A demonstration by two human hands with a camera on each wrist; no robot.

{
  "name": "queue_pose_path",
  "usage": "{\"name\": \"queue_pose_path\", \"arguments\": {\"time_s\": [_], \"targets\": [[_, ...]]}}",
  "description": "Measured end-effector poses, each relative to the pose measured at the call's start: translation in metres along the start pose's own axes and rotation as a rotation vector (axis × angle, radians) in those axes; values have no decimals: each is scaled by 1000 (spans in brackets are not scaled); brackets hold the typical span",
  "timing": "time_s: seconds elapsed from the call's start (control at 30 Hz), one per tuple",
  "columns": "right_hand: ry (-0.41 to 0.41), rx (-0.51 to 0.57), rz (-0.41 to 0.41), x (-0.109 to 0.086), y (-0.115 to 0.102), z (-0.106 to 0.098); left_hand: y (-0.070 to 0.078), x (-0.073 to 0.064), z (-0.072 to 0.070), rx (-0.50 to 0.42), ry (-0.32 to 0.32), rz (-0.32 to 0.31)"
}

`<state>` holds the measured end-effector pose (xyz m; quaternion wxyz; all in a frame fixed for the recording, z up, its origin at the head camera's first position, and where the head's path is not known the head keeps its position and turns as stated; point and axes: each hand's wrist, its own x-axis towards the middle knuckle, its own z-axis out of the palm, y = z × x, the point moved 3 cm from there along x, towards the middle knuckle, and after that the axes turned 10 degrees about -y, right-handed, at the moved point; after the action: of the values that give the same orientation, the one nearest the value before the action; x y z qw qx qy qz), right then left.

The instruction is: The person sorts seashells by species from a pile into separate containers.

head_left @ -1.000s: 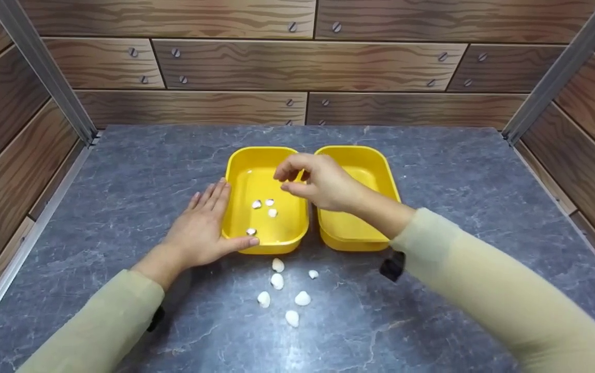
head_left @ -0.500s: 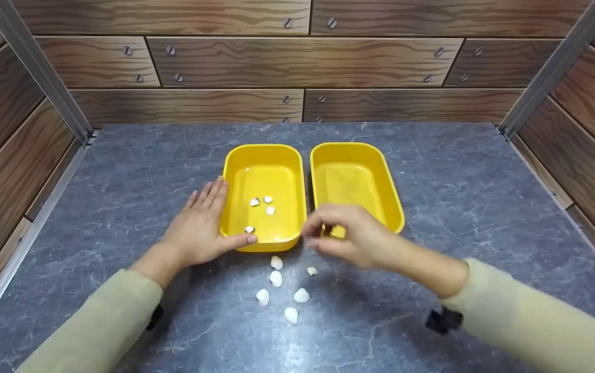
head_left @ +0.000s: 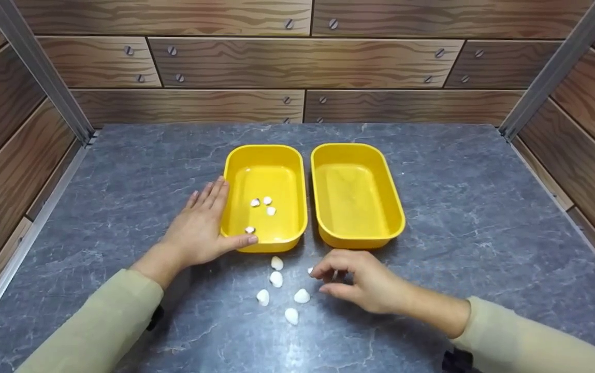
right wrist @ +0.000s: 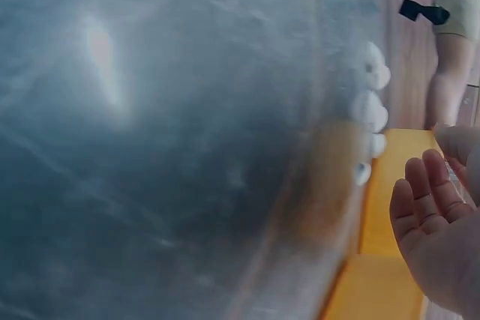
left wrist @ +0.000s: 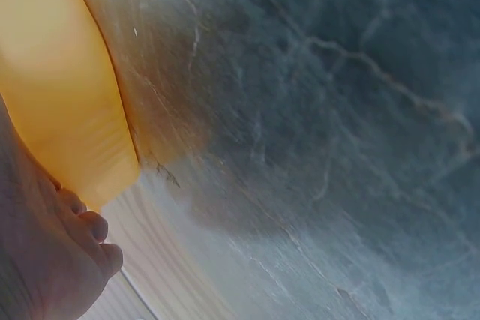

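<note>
My left hand (head_left: 196, 228) lies with extended fingers along the left wall of the left yellow container (head_left: 266, 155), its thumb over the front rim. Inside that container are several small white seashells (head_left: 271, 211). My right hand (head_left: 362, 277) hovers low over the table in front of the right yellow container (head_left: 358, 242), fingers bent and thumb apart, nothing visible between them. A small seashell (head_left: 310, 270) shows partly behind its fingertips. To the left of this hand, several larger white seashells (head_left: 302, 296) lie on the table. The right wrist view shows its fingers (right wrist: 424, 192) spread loosely.
The containers stand side by side with a narrow gap on a grey marbled table (head_left: 463, 207). Wood-patterned walls (head_left: 256, 62) close off the back and both sides, with metal corner posts (head_left: 33, 67).
From above the left container, my right hand has moved right and toward me, down to the small seashell on the table. My left hand has stayed in place.
</note>
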<state>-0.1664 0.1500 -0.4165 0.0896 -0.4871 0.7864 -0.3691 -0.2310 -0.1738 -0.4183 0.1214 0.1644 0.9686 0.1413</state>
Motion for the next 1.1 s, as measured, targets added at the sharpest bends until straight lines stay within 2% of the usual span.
{"name": "queue_pose_path", "arguments": {"time_s": [0.2,0.4,0.77,1.1], "targets": [[2,4,24,-5,13,8,0,0,0,6,2,4],[-29,-6,143,-3,23,11,0,-1,0,7,11,9],[-88,-128,249,0,29,14,0,-1,-1,13,6,7],[-107,-182,254,1,29,16,0,-1,-1,15,-2,1]]}}
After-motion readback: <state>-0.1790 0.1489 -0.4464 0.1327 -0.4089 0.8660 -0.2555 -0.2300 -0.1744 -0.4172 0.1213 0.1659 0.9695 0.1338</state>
